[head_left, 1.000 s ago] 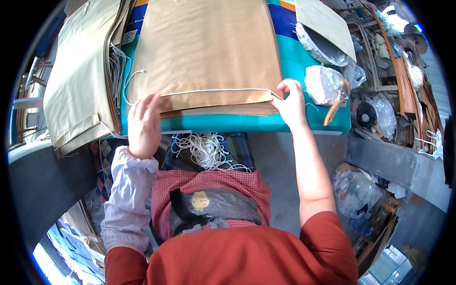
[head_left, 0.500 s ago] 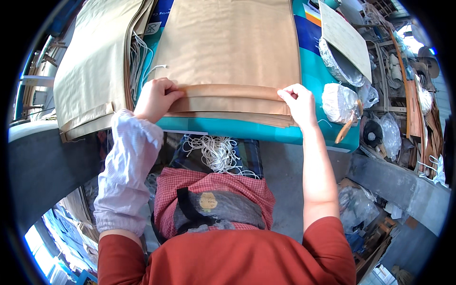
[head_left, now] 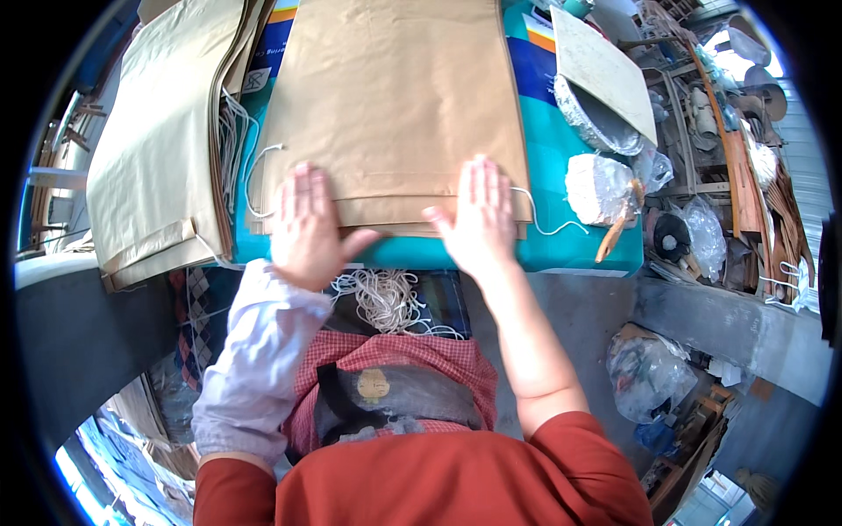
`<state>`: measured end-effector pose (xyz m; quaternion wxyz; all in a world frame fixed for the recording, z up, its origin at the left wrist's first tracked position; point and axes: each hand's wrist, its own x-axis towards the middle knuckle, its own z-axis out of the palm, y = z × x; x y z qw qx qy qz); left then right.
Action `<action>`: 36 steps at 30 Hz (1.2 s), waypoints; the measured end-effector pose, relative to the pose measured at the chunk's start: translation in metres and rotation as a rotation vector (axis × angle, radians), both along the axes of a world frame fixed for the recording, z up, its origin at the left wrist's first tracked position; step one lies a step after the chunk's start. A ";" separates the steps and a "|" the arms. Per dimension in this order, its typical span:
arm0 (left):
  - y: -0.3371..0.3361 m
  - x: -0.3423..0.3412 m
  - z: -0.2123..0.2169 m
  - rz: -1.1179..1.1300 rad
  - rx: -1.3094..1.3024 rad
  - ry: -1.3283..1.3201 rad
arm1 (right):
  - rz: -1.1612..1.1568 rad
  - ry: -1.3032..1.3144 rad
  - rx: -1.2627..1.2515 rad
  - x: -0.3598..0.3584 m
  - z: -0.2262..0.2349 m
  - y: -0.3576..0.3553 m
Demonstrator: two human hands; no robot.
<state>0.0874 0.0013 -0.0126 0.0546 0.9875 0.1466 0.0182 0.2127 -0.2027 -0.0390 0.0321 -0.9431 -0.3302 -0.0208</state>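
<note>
A large brown kraft paper sheet or bag (head_left: 395, 96) lies atop several others on a turquoise-covered table (head_left: 579, 256). Its near edge is folded over into a flat band. My left hand (head_left: 307, 232) presses flat on the left end of this fold, fingers stretched away from me. Toward the fold's right end lies my right hand (head_left: 482, 217), also flat, its thumb spread inward. A thin white cord (head_left: 551, 230) comes out past the fold's right side, and a cord end (head_left: 252, 180) curls out on the left. Whether the cord runs inside the fold is hidden.
On the left is a stack of finished-looking brown paper pieces (head_left: 158, 131) with white cords (head_left: 232, 140) along its side. A tangle of white cord (head_left: 383, 298) rests on my lap. At right are a covered bowl (head_left: 596, 114), a white plastic-wrapped lump (head_left: 601, 188) and a wooden-handled brush (head_left: 611, 238).
My hands have let go of the rolled paper edge, moved inward and now lie flat on it. The fold is flattened, and cord shows at its right side. The view has shifted slightly.
</note>
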 end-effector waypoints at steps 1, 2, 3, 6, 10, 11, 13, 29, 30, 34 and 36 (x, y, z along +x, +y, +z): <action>0.012 -0.006 -0.008 0.065 -0.007 -0.037 | -0.072 -0.019 0.051 0.010 -0.001 -0.019; 0.022 -0.011 -0.012 0.096 -0.061 -0.110 | -0.117 -0.033 0.145 0.020 -0.003 -0.035; 0.031 -0.014 -0.015 0.126 -0.115 -0.183 | -0.179 -0.034 0.275 0.028 -0.005 -0.047; 0.048 -0.015 -0.025 0.119 -0.238 -0.345 | -0.339 0.032 0.276 0.038 0.004 -0.054; 0.056 -0.014 -0.029 0.158 -0.299 -0.326 | -0.162 -0.074 0.375 0.041 0.016 -0.042; 0.061 -0.015 -0.027 0.161 -0.312 -0.354 | -0.055 -0.129 0.480 0.041 0.014 -0.034; 0.059 -0.023 -0.023 0.217 -0.403 -0.540 | -0.290 0.342 0.893 0.029 0.041 -0.039; 0.212 -0.171 0.017 0.661 -0.470 -1.020 | 0.302 0.753 1.070 -0.059 0.023 0.117; 0.242 -0.191 0.010 0.763 -0.449 -1.020 | 0.288 0.921 1.039 -0.070 0.022 0.146; 0.358 -0.237 -0.018 0.858 -0.292 -0.963 | 0.319 1.006 1.041 -0.093 0.002 0.229; 0.400 -0.246 -0.031 0.927 -0.122 -0.793 | 0.267 1.059 1.043 -0.107 -0.010 0.251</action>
